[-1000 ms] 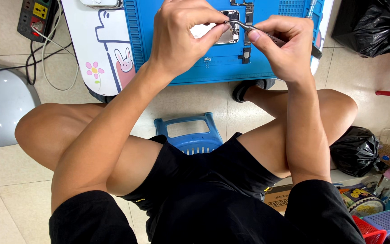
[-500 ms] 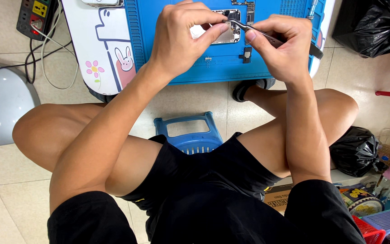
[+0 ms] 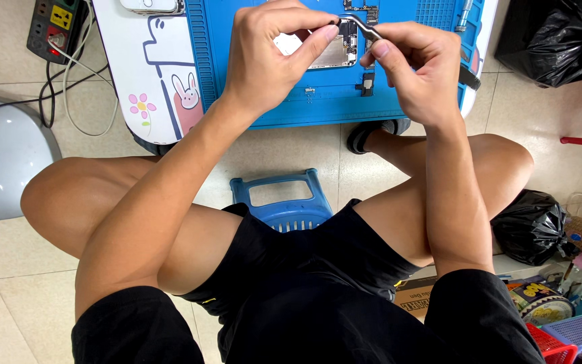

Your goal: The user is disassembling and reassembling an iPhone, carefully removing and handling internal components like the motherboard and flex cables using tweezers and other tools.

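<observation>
My left hand pinches something small between thumb and forefinger above an opened phone that lies on a blue work mat. My right hand grips metal tweezers, whose tips reach toward the left fingertips. What the left fingers hold is too small to tell. A small black part lies on the mat below the phone.
The mat rests on a low white table with a rabbit drawing. A power strip with cables lies at top left. A blue stool is under me. Black bags and boxes of clutter are at right.
Both hands have shifted slightly up over the phone. The tweezers' tips have moved closer to my left fingertips.
</observation>
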